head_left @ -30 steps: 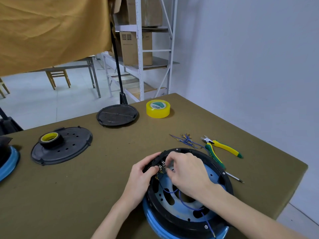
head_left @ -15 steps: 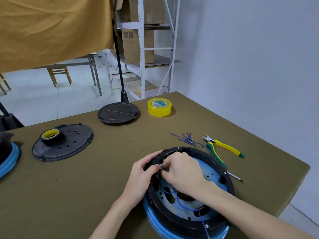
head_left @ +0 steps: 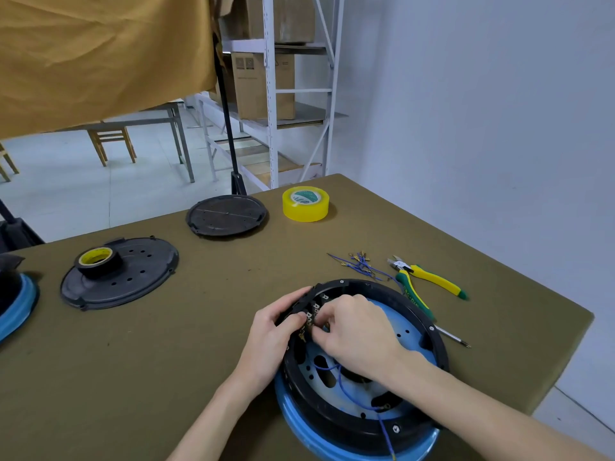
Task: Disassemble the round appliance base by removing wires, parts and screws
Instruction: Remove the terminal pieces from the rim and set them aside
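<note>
L hand [head_left: 271, 339] grips base rim [head_left: 429, 322], R hand [head_left: 357, 331] pinching terminal inside

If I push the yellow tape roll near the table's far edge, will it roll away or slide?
The yellow roll of clear tape lies flat on its side, so it would probably slide, not roll. It looks light and rigid. The olive cloth-covered table likely adds friction.

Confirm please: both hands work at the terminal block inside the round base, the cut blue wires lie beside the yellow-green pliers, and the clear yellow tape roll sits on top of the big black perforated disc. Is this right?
One detail is wrong. The head view shows the clear yellow tape roll standing on the bare table, beside the smaller black disc. The roll on the big perforated disc is the black one with a yellow core. The rest is correct.
</note>
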